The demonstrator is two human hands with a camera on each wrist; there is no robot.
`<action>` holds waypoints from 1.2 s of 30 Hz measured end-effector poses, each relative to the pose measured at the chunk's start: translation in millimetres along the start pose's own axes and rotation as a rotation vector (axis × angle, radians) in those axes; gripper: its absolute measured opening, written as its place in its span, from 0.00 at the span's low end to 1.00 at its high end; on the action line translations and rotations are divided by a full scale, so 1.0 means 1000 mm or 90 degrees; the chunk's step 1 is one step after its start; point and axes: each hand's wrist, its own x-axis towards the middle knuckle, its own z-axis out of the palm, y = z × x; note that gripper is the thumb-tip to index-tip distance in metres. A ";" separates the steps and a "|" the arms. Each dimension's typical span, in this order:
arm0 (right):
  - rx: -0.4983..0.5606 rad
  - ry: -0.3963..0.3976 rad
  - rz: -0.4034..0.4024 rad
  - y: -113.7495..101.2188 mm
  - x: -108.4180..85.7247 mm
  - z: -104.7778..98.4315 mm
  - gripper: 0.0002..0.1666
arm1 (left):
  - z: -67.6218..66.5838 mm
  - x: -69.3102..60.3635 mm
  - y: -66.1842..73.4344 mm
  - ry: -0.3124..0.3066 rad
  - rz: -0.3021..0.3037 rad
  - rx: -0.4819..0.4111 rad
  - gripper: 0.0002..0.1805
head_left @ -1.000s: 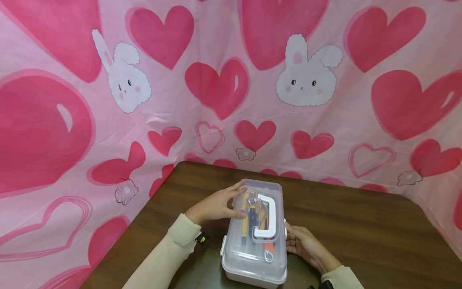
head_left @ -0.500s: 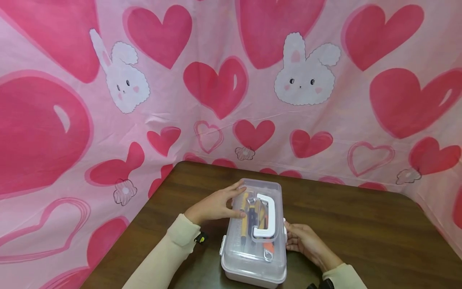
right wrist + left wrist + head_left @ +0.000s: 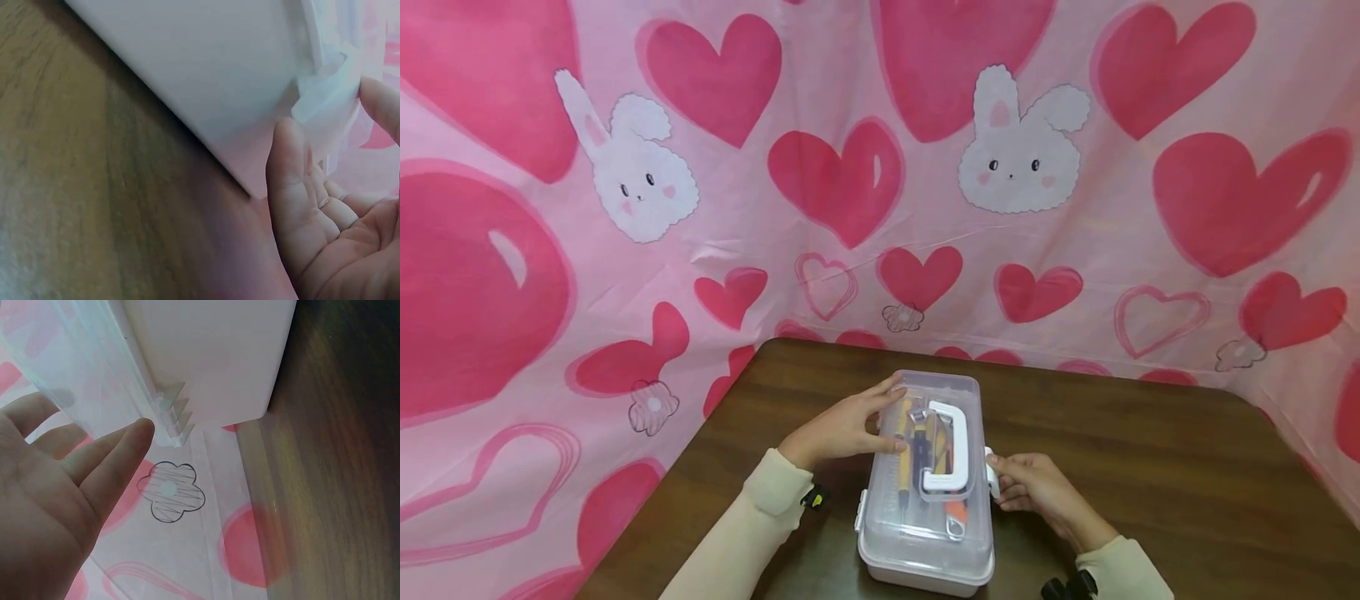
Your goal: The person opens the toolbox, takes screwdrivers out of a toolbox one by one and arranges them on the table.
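A clear-lidded plastic storage box [image 3: 917,546] with a white handle [image 3: 957,446] stands on the table. Through the lid show yellow-handled tools [image 3: 905,467], and an orange item [image 3: 955,510] with a metal loop. My left hand [image 3: 838,429] rests on the lid's left side, fingers spread and fairly straight, as the left wrist view [image 3: 50,487] also shows. On the right side, my right hand [image 3: 1037,487] pinches the white latch [image 3: 992,473] between thumb and fingers. In the right wrist view that latch [image 3: 328,94] is tilted out from the box wall.
The brown wooden table [image 3: 1112,450] reaches back to a pink cloth backdrop [image 3: 820,75] with hearts and rabbits. A hinge [image 3: 175,412] runs along the box's left side in the left wrist view.
My right hand has moved slightly up and outward, and the latch has swung away from the box's side. My left hand stays on the lid. The head view has shifted a little.
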 end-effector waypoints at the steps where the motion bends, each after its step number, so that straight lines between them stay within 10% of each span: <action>1: -0.007 0.005 -0.001 -0.001 0.000 0.000 0.21 | 0.000 0.000 0.000 0.000 0.001 0.003 0.51; 18: -0.025 0.042 0.005 -0.011 -0.004 0.005 0.22 | -0.001 -0.001 0.001 -0.001 -0.003 -0.002 0.51; 36: 0.030 -0.026 -0.008 -0.011 -0.006 -0.004 0.18 | -0.001 -0.001 0.001 -0.006 -0.011 -0.020 0.50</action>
